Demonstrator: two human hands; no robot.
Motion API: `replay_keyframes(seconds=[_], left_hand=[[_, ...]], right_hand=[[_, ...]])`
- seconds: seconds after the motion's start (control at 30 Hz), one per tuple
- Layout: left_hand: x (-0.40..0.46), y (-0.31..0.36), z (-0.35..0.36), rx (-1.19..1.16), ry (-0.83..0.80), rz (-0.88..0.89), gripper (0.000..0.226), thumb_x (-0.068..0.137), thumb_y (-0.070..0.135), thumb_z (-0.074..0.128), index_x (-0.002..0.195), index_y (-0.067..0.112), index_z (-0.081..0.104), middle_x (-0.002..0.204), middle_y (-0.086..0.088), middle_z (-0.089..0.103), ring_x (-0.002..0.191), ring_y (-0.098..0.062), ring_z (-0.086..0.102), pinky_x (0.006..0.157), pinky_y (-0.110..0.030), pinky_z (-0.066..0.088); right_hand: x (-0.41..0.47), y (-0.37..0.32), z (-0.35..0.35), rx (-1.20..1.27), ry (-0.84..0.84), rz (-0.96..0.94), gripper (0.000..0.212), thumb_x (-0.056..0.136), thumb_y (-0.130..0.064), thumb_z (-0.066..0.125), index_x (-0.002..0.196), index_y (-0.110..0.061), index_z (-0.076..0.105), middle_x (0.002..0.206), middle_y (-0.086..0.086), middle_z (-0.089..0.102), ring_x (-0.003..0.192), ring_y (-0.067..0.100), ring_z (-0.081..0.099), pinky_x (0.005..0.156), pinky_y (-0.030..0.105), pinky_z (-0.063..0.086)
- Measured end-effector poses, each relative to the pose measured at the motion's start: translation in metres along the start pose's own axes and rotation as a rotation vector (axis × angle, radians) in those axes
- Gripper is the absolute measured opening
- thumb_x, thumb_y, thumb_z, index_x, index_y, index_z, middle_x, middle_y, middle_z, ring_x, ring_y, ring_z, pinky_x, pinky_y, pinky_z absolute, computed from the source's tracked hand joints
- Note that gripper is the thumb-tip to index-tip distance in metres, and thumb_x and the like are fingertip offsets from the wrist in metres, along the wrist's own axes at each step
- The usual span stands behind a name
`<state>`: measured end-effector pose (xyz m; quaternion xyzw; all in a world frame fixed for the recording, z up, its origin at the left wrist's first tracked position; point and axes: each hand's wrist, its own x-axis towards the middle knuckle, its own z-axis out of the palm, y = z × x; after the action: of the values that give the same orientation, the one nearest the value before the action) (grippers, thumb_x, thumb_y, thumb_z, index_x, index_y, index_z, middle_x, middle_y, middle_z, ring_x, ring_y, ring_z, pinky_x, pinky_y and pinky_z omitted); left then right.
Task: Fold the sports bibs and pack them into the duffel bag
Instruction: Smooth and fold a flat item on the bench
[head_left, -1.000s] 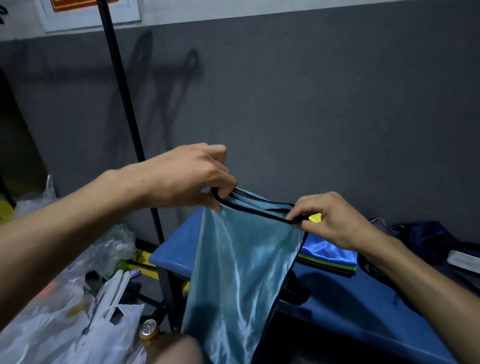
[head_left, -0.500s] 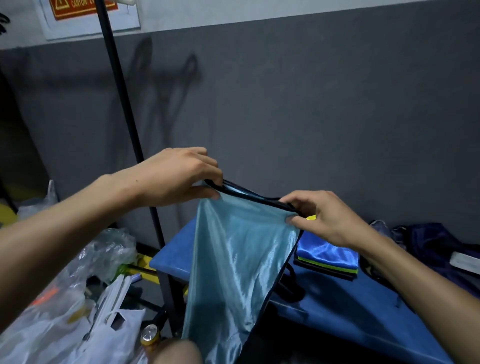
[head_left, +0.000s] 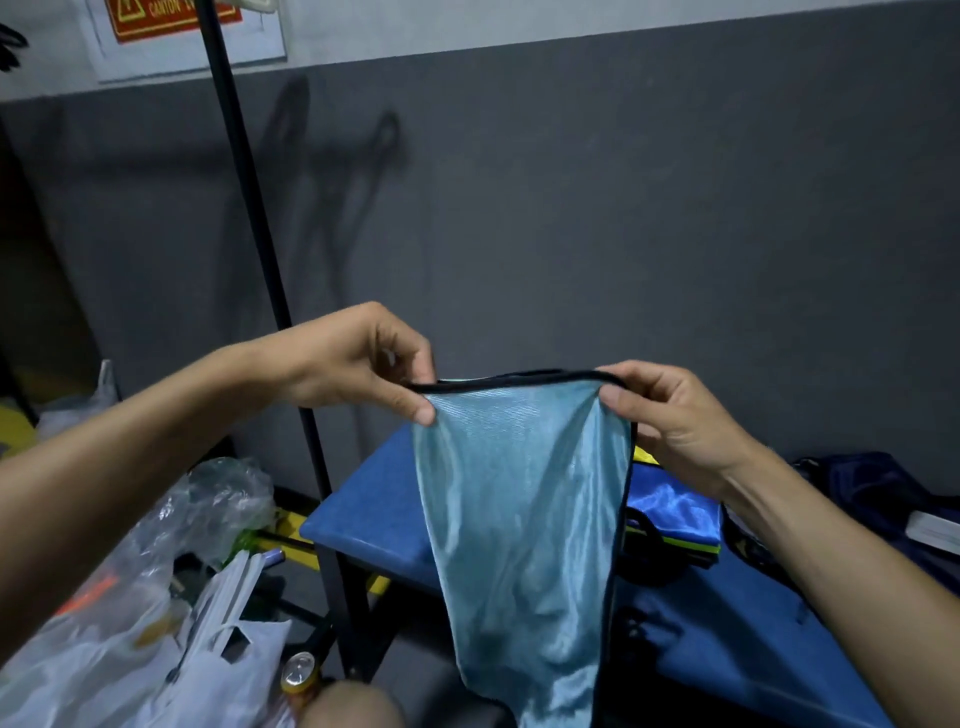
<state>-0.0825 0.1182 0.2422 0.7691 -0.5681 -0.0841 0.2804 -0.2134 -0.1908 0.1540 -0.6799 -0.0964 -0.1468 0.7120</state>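
Fingers of both the left hand (head_left: 343, 364) and right hand (head_left: 670, 415) pinched the shiny light-blue black-trimmed bib (head_left: 519, 499) by its top edge; it hung lengthwise downward between them, over the blue tabletop (head_left: 374, 525).

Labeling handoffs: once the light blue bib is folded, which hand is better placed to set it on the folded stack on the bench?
Right, probably. The right hand pinches the light blue bib almost directly above the folded stack on the blue bench. The left hand holds the other corner, farther from it.
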Motion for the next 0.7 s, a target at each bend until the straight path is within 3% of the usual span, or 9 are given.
replay_keyframes(seconds=[0.07, 0.17, 0.3, 0.33, 0.43, 0.57, 0.63, 0.7], left_hand=[[-0.002, 0.005, 0.000, -0.060, -0.087, -0.021, 0.018, 0.079, 0.023, 0.085, 0.080, 0.011, 0.072, 0.075, -0.021, 0.064, 0.066, -0.027, 0.054, 0.063, -0.044, 0.041], [-0.001, 0.012, 0.003, 0.001, -0.108, -0.004, 0.021, 0.087, 0.033, 0.080, 0.081, 0.016, 0.069, 0.075, -0.018, 0.060, 0.067, -0.033, 0.052, 0.064, -0.047, 0.042], [0.004, 0.020, 0.002, 0.418, 0.123, 0.182, 0.037, 0.089, 0.063, 0.063, 0.086, 0.027, 0.066, 0.067, 0.000, 0.055, 0.059, -0.018, 0.052, 0.057, -0.037, 0.043], [0.004, 0.020, -0.001, 0.380, 0.151, 0.196, 0.035, 0.087, 0.062, 0.066, 0.085, 0.027, 0.067, 0.067, 0.000, 0.056, 0.058, -0.019, 0.051, 0.057, -0.037, 0.043], [0.006, 0.022, -0.008, -0.019, 0.071, 0.104, 0.028, 0.081, 0.044, 0.081, 0.078, 0.019, 0.069, 0.074, -0.014, 0.066, 0.066, -0.035, 0.059, 0.063, -0.042, 0.048], [0.006, 0.025, -0.013, -0.161, -0.018, 0.052, 0.021, 0.080, 0.019, 0.081, 0.069, 0.015, 0.063, 0.067, -0.002, 0.060, 0.067, -0.010, 0.054, 0.063, -0.019, 0.045], [0.006, 0.031, -0.019, -0.017, -0.025, 0.011, 0.024, 0.081, 0.024, 0.080, 0.071, 0.015, 0.060, 0.064, -0.003, 0.056, 0.064, -0.008, 0.050, 0.059, -0.022, 0.041], [0.007, 0.037, -0.021, 0.235, 0.016, -0.027, 0.032, 0.084, 0.045, 0.077, 0.076, 0.019, 0.059, 0.064, -0.003, 0.054, 0.060, -0.007, 0.046, 0.057, -0.032, 0.039]], right_hand=[[0.004, -0.002, -0.001, 0.067, 0.017, 0.004, 0.033, 0.067, -0.030, 0.089, 0.097, -0.017, 0.081, 0.096, 0.005, 0.075, 0.082, 0.013, 0.070, 0.072, 0.023, 0.057], [0.008, -0.004, 0.003, 0.157, 0.084, 0.024, 0.021, 0.081, -0.015, 0.069, 0.100, -0.010, 0.076, 0.094, 0.006, 0.075, 0.082, 0.014, 0.070, 0.075, 0.024, 0.059], [0.011, -0.004, 0.001, 0.228, 0.158, 0.007, 0.026, 0.086, -0.014, 0.061, 0.110, -0.007, 0.069, 0.095, 0.005, 0.076, 0.085, 0.014, 0.072, 0.075, 0.025, 0.060], [0.011, -0.003, -0.001, 0.255, 0.161, 0.001, 0.027, 0.086, -0.014, 0.061, 0.112, -0.007, 0.068, 0.098, 0.006, 0.076, 0.087, 0.015, 0.072, 0.077, 0.027, 0.060], [0.008, -0.004, -0.003, 0.278, 0.101, 0.013, 0.028, 0.089, -0.016, 0.058, 0.111, -0.008, 0.073, 0.106, 0.009, 0.074, 0.094, 0.017, 0.071, 0.085, 0.029, 0.060], [0.006, -0.009, -0.010, 0.234, -0.037, 0.042, 0.028, 0.091, -0.025, 0.063, 0.111, -0.013, 0.077, 0.109, 0.007, 0.074, 0.097, 0.017, 0.071, 0.082, 0.031, 0.059], [0.009, -0.009, -0.012, 0.200, -0.076, 0.051, 0.043, 0.083, -0.035, 0.078, 0.119, -0.011, 0.073, 0.114, 0.009, 0.072, 0.101, 0.020, 0.068, 0.085, 0.038, 0.057], [0.013, -0.009, -0.007, 0.167, -0.051, 0.061, 0.050, 0.085, -0.037, 0.078, 0.125, -0.008, 0.069, 0.119, 0.015, 0.067, 0.110, 0.031, 0.060, 0.087, 0.050, 0.048]])
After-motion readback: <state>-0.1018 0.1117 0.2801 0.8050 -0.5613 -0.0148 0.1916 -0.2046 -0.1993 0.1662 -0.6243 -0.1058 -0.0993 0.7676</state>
